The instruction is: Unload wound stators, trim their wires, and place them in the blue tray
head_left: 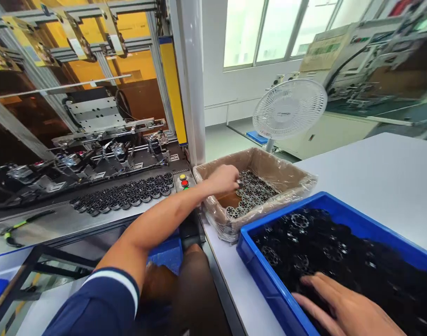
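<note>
My left hand (224, 179) is inside a plastic-lined cardboard box (290, 189), its fingers curled together just above round, spoked metal-and-black parts (257, 189). Whatever those fingers may grip is hidden. At the lower right, my right hand (343, 301) reaches over a blue plastic bin (250, 254) heaped with black round parts (332, 252). Its fingers are stretched out, thumb apart, with the fingertips at the pile; no held part shows. The bin stands beside the box on a white table.
Rows of black ring-shaped parts (129, 193) lie on the machine's metal ledge at left. Near them are coloured push buttons (184, 183) and green-handled pliers (15, 228). Clamping fixtures (118, 151) stand behind. A white fan (287, 109) is beyond the box.
</note>
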Available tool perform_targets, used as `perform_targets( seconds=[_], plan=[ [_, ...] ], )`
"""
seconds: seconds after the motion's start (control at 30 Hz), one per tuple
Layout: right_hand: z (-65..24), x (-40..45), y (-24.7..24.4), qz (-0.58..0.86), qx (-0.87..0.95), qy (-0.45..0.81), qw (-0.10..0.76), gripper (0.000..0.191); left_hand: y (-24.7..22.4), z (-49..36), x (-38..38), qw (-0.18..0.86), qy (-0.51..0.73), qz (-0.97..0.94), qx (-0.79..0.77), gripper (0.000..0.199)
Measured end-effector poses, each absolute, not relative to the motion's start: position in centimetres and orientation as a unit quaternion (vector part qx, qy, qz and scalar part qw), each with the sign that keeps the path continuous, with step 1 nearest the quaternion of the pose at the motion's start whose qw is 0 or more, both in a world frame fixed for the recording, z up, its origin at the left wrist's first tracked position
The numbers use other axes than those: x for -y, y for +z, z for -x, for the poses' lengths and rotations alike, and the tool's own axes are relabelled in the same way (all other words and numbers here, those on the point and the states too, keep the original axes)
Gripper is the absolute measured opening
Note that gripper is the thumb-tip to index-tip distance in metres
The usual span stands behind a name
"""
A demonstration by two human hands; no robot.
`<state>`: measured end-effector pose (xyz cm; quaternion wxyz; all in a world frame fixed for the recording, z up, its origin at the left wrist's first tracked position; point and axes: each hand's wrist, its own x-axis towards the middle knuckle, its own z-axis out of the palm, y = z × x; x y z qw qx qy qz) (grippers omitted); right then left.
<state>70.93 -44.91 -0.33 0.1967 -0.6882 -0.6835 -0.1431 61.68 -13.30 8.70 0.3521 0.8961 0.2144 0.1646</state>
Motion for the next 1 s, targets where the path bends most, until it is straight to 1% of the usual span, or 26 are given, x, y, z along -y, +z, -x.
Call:
perform_targets(
  seconds=[0.03, 0.1, 0.13, 0.2, 0.23, 0.27, 0.33, 0.47, 0.57, 0.6, 0.7, 0.8, 1.0],
  plan=[
    [-70.7, 44.7, 0.3, 0.687, 0.687, -0.147, 0.187, 0.045, 9.3, -60.2, 13.5, 0.366, 0.179, -0.887, -0.216, 0.006],
    [-70.3, 44.4, 1.1, 0.689, 0.687, -0.138, 0.184, 0.042, 9.6, -56.8, 14.5, 0.410, 0.208, -0.863, -0.210, 0.017],
    [-70.2, 44.3, 1.2, 0.692, 0.685, -0.128, 0.190, 0.039, 9.4, -55.1, 15.3, 0.454, 0.230, -0.836, -0.206, 0.021],
    [-70.2, 44.2, 1.0, 0.695, 0.680, -0.110, 0.206, 0.032, 8.2, -51.8, 17.4, 0.627, 0.296, -0.693, -0.196, 0.029],
    [-70.2, 44.2, 1.0, 0.695, 0.678, -0.108, 0.214, 0.029, 7.6, -50.3, 18.7, 0.688, 0.309, -0.630, -0.184, 0.033],
    [-70.2, 44.2, 1.0, 0.695, 0.674, -0.114, 0.222, 0.027, 6.9, -49.0, 19.9, 0.734, 0.315, -0.576, -0.172, 0.035],
    [-69.9, 44.1, 1.7, 0.690, 0.669, -0.139, 0.238, 0.024, 5.7, -46.9, 22.3, 0.779, 0.310, -0.524, -0.150, 0.035],
    [-67.2, 43.9, 5.3, 0.665, 0.662, -0.179, 0.297, 0.022, 4.5, -44.4, 25.4, 0.798, 0.304, -0.509, -0.109, 0.038],
    [-63.7, 44.1, 7.5, 0.623, 0.672, -0.192, 0.350, 0.027, 3.9, -43.4, 26.6, 0.796, 0.292, -0.526, -0.071, 0.057],
    [-62.5, 44.2, 7.8, 0.608, 0.677, -0.193, 0.367, 0.030, 3.8, -43.3, 27.0, 0.791, 0.288, -0.535, -0.064, 0.059],
    [-59.7, 44.8, 7.4, 0.566, 0.695, -0.183, 0.404, 0.035, 3.3, -43.1, 28.3, 0.780, 0.287, -0.553, -0.052, 0.048],
    [-58.4, 45.4, 6.5, 0.544, 0.707, -0.157, 0.424, 0.034, 3.1, -43.2, 29.7, 0.783, 0.296, -0.546, -0.025, 0.039],
    [-58.4, 45.6, 6.1, 0.530, 0.709, -0.138, 0.445, 0.037, 2.8, -43.5, 31.2, 0.758, 0.304, -0.576, -0.023, 0.049]
  ],
)
